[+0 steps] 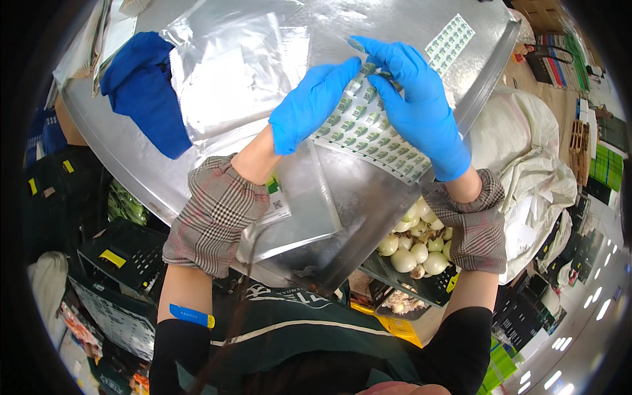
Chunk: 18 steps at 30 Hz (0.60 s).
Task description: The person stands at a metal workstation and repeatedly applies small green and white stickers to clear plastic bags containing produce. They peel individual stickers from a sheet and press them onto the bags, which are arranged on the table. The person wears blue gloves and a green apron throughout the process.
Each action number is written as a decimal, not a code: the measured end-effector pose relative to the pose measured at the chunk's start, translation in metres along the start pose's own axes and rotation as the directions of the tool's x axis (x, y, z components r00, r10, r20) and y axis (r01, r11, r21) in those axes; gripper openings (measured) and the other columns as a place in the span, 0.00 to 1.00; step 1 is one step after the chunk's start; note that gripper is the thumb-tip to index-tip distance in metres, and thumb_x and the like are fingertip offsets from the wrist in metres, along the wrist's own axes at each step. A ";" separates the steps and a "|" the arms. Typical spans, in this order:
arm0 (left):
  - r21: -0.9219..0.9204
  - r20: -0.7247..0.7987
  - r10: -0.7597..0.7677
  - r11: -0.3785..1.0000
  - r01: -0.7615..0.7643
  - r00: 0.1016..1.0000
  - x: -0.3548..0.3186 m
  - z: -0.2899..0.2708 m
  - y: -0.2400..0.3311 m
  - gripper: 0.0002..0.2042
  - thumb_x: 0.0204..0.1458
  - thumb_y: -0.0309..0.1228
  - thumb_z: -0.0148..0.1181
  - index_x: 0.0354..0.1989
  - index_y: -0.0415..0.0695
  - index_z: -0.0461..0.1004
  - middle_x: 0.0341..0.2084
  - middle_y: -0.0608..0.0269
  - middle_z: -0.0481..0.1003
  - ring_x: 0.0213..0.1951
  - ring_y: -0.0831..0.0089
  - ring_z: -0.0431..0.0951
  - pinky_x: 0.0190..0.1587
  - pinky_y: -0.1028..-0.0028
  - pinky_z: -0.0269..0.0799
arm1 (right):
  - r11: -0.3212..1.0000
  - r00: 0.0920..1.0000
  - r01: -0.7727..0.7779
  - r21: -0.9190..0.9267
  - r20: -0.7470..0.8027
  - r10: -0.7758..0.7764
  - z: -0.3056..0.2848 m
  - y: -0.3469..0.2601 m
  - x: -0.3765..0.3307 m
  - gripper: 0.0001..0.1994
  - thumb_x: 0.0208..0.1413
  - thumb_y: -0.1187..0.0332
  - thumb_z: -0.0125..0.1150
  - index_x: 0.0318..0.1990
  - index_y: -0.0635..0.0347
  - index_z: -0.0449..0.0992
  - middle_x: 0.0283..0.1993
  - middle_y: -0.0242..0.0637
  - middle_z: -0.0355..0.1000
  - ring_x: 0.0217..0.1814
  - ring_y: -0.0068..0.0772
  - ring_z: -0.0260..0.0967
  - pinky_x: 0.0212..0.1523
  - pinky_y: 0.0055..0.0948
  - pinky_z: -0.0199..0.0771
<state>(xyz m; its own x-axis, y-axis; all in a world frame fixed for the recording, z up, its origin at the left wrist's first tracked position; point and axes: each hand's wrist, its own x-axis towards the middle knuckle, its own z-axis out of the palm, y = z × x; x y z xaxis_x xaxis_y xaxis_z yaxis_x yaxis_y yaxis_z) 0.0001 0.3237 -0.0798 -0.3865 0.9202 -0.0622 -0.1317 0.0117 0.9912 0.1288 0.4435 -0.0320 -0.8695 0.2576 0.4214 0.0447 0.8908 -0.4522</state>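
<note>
A sheet of small green-and-white stickers point(365, 125) lies slanted over the metal table, its upper end between my gloved hands. My left hand point(313, 102), in a blue glove, has its fingers pressed together along the sheet's upper left edge; the thumb is hidden. My right hand point(421, 108), also blue-gloved, curls its thumb and fingers over the sheet's upper end. On its outstretched index fingertip sits a small green sticker point(356, 45). Clear plastic bags point(227, 72) are stacked left of my hands. Another clear bag point(306, 204) lies nearer, below my left wrist.
A second sticker sheet point(451, 43) lies at the far right of the metal table point(368, 230). Blue cloth point(145, 89) rests at the left. Peeled onions point(418, 250) fill a dark crate below the near right edge. White sacks point(520, 145) stand at the right; black crates point(122, 253) stand left.
</note>
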 end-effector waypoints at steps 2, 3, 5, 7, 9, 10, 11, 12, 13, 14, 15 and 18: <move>0.092 0.003 0.096 0.991 -0.096 0.995 0.005 -0.007 -0.022 0.19 0.61 0.40 0.45 0.37 0.35 0.75 0.26 0.57 0.74 0.27 0.70 0.71 0.33 0.70 0.68 | 0.963 0.995 0.098 -0.252 -0.007 -0.103 0.007 -0.009 0.003 0.31 0.44 0.78 0.56 0.61 0.46 0.66 0.31 0.30 0.65 0.34 0.32 0.65 0.34 0.31 0.69; 0.136 0.007 0.142 0.980 -0.142 0.990 0.008 -0.010 -0.033 0.19 0.62 0.39 0.42 0.37 0.34 0.75 0.27 0.56 0.74 0.28 0.69 0.72 0.34 0.70 0.69 | 0.945 0.993 0.110 -0.308 0.000 -0.116 0.012 -0.010 0.000 0.31 0.44 0.78 0.57 0.61 0.46 0.65 0.31 0.30 0.65 0.33 0.31 0.64 0.33 0.30 0.68; -0.002 0.077 -0.073 0.997 0.073 0.994 0.002 -0.009 0.003 0.19 0.61 0.38 0.42 0.39 0.35 0.75 0.26 0.58 0.74 0.27 0.71 0.72 0.33 0.72 0.69 | 0.895 0.991 0.129 -0.427 0.018 -0.135 0.017 -0.009 -0.007 0.32 0.44 0.76 0.57 0.62 0.46 0.65 0.31 0.29 0.64 0.32 0.29 0.64 0.31 0.28 0.67; -0.137 0.183 -0.261 0.948 0.287 0.948 0.014 -0.020 -0.013 0.18 0.60 0.37 0.41 0.39 0.36 0.76 0.25 0.61 0.73 0.27 0.75 0.71 0.33 0.76 0.69 | 0.826 0.975 0.210 -0.523 0.050 -0.216 0.018 -0.013 -0.010 0.32 0.45 0.74 0.58 0.62 0.46 0.64 0.33 0.27 0.64 0.31 0.27 0.63 0.29 0.26 0.65; -0.045 0.247 -0.269 0.956 0.289 0.931 0.014 -0.024 -0.009 0.18 0.59 0.37 0.42 0.40 0.37 0.76 0.25 0.62 0.73 0.27 0.76 0.71 0.33 0.76 0.69 | 0.788 0.959 0.271 -0.553 0.083 -0.271 0.020 -0.016 -0.016 0.33 0.44 0.73 0.58 0.63 0.45 0.64 0.33 0.27 0.64 0.30 0.27 0.62 0.28 0.26 0.64; -0.060 0.239 -0.221 0.969 0.242 0.946 0.010 -0.024 -0.004 0.18 0.59 0.40 0.45 0.39 0.37 0.77 0.25 0.62 0.73 0.26 0.76 0.71 0.33 0.76 0.69 | 0.830 0.967 0.255 -0.497 0.126 -0.221 0.016 -0.024 -0.016 0.31 0.46 0.77 0.59 0.62 0.48 0.65 0.35 0.30 0.67 0.32 0.26 0.65 0.31 0.26 0.68; -0.054 0.231 -0.196 0.975 0.214 0.953 0.012 -0.028 -0.005 0.19 0.59 0.42 0.47 0.40 0.38 0.77 0.26 0.61 0.74 0.27 0.76 0.71 0.34 0.76 0.69 | 0.965 0.998 0.064 -0.253 0.010 -0.063 0.017 -0.029 -0.019 0.30 0.47 0.78 0.59 0.61 0.50 0.65 0.36 0.31 0.68 0.33 0.25 0.67 0.32 0.26 0.70; -0.052 0.219 -0.172 0.981 0.188 0.960 0.014 -0.032 -0.003 0.21 0.59 0.45 0.48 0.42 0.38 0.77 0.27 0.60 0.74 0.28 0.75 0.72 0.35 0.75 0.70 | 0.992 0.991 -0.123 0.029 -0.046 0.124 0.019 -0.035 -0.023 0.28 0.49 0.80 0.58 0.60 0.52 0.65 0.38 0.31 0.69 0.34 0.24 0.68 0.34 0.25 0.71; -0.049 0.202 -0.150 0.985 0.163 0.968 0.012 -0.036 0.000 0.22 0.58 0.47 0.49 0.43 0.38 0.77 0.28 0.59 0.75 0.29 0.74 0.73 0.36 0.75 0.70 | 0.904 0.947 -0.289 0.314 -0.041 0.317 0.021 -0.044 -0.024 0.27 0.50 0.81 0.58 0.60 0.54 0.65 0.39 0.32 0.70 0.36 0.24 0.69 0.36 0.24 0.73; -0.070 0.200 -0.130 0.987 0.146 0.971 0.008 -0.043 0.004 0.26 0.56 0.52 0.51 0.45 0.38 0.76 0.31 0.56 0.76 0.34 0.71 0.75 0.41 0.73 0.70 | 0.630 0.801 -0.476 0.613 0.005 0.599 0.018 -0.059 -0.024 0.25 0.53 0.81 0.57 0.60 0.60 0.63 0.42 0.34 0.72 0.39 0.23 0.71 0.39 0.22 0.75; 0.113 0.199 0.086 0.987 -0.110 0.976 0.003 -0.057 0.009 0.18 0.61 0.40 0.48 0.50 0.40 0.73 0.40 0.59 0.76 0.38 0.71 0.77 0.45 0.73 0.72 | 0.395 0.720 -0.502 0.769 0.118 0.684 0.011 -0.071 -0.018 0.29 0.53 0.82 0.57 0.63 0.61 0.58 0.42 0.34 0.72 0.39 0.21 0.70 0.41 0.19 0.74; 0.456 0.078 -0.013 0.889 -0.024 0.997 -0.044 -0.091 0.046 0.14 0.55 0.38 0.57 0.45 0.42 0.77 0.38 0.62 0.77 0.39 0.72 0.76 0.42 0.72 0.71 | 0.204 0.697 -0.539 0.817 0.297 0.653 0.038 -0.098 -0.029 0.35 0.49 0.85 0.56 0.66 0.61 0.52 0.49 0.38 0.68 0.46 0.24 0.68 0.45 0.21 0.74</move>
<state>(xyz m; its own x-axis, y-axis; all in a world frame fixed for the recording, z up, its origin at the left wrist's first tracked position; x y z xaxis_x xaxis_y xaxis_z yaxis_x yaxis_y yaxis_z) -0.0725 0.2485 -0.0420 -0.3127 0.9476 -0.0656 0.3088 0.1667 0.9364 0.1308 0.3346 -0.0303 -0.7224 0.6503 -0.2350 0.0759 -0.2632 -0.9617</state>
